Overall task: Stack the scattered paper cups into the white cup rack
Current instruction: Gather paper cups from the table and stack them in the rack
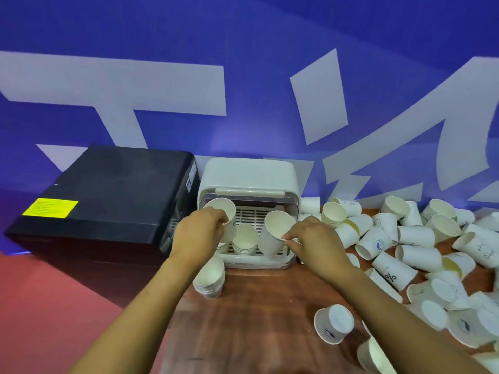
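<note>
The white cup rack [248, 174] stands open at the back of the wooden table, against the blue wall. Inside it sits a short stack of nested cups [244, 238]. My left hand [198, 232] pinches the rim of a paper cup [222, 211] at the rack's left opening. My right hand [316, 238] pinches the rim of a second paper cup [275, 233], tilted mouth-up in front of the rack's right side. Several scattered paper cups [410, 236] lie in a heap to the right.
A black box [108, 195] with a yellow label stands left of the rack. A tall stack of nested cups [209, 278] sits at the table's left edge, under my left wrist. One cup [333, 323] lies alone on the wooden table [251, 314] near my right forearm.
</note>
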Available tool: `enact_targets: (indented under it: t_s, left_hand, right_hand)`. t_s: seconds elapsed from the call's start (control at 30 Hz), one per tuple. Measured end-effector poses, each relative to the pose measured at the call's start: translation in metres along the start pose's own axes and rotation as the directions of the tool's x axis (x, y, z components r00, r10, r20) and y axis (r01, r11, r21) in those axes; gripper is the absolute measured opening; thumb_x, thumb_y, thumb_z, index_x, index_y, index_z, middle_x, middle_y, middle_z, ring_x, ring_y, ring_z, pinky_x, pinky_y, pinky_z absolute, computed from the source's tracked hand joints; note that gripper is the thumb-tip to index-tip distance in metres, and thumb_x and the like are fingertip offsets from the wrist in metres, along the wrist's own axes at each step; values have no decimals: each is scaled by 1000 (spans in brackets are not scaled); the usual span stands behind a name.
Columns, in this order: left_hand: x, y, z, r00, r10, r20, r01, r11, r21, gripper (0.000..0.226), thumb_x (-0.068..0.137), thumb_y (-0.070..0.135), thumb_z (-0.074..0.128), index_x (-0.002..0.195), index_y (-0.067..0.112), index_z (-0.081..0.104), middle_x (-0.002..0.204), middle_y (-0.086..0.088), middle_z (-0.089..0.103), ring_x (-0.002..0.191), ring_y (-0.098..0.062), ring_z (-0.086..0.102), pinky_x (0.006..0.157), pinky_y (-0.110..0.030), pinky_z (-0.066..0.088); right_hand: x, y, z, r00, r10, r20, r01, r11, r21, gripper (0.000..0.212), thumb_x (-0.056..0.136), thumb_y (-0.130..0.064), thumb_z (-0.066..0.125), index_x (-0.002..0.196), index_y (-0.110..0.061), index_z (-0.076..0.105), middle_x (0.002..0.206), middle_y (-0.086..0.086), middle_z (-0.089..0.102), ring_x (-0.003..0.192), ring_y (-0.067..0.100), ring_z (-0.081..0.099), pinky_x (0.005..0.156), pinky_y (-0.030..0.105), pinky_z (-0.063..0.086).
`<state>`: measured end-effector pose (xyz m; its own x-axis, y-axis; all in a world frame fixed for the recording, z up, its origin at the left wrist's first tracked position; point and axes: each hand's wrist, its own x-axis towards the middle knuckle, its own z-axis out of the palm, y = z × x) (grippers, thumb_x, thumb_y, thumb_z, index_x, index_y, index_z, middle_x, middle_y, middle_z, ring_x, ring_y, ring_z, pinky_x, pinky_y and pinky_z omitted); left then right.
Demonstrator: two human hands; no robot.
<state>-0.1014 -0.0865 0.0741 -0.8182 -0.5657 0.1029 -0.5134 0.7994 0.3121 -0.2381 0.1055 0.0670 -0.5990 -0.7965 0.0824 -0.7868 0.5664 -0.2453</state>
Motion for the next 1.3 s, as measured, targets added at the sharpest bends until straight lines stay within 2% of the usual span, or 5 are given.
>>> enact_targets:
  t_s: [0.3, 0.7, 1.03, 1.2, 1.3]
  left_hand:
    - [11, -26, 13, 998, -23, 55, 22, 1000, 11, 26, 92, 16, 49, 111, 25, 65, 111, 4, 65, 98, -21, 61, 76, -34, 50]
    - [26, -40, 38, 992, 11, 125, -15, 999, 33, 27, 92, 15, 46, 109, 24, 65, 106, 4, 65, 94, -20, 61, 76, -34, 50]
    - [27, -54, 66, 974, 0, 228, -6, 1000, 25, 27, 91, 13, 49, 111, 25, 63, 110, 5, 64, 98, -20, 61, 79, -33, 48]
    - [27, -55, 73, 967, 3, 255, -5, 1000, 11, 29, 93, 18, 46, 116, 27, 62, 115, 5, 65, 101, -18, 62, 82, -32, 48]
    - [27, -56, 74, 963, 13, 270, -12, 1000, -7, 30, 93, 23, 46, 119, 26, 61, 117, 6, 66, 102, -17, 63, 85, -31, 48]
  right_hand:
    - [23, -22, 21, 988, -75, -138, 76, 997, 1, 11, 76, -17, 71, 86, -17, 75, 85, -1, 72, 86, 22, 61, 66, 26, 43]
    - [49, -37, 57, 981, -168, -93, 165, 986, -37, 15, 57, -16, 83, 65, -20, 71, 64, -6, 66, 65, 19, 60, 53, 27, 52]
    - [53, -32, 93, 984, -153, 91, 160, 984, -78, 18, 58, -13, 78, 73, -22, 73, 67, -4, 67, 69, 21, 60, 55, 31, 52]
    - [54, -31, 98, 964, -132, 229, 143, 989, -31, 36, 87, -9, 51, 118, -16, 65, 107, 7, 69, 106, 28, 53, 88, 39, 46]
    - [54, -31, 101, 949, -118, 293, 128, 992, -16, 40, 89, -11, 45, 126, -20, 59, 114, 9, 64, 112, 25, 50, 92, 37, 44]
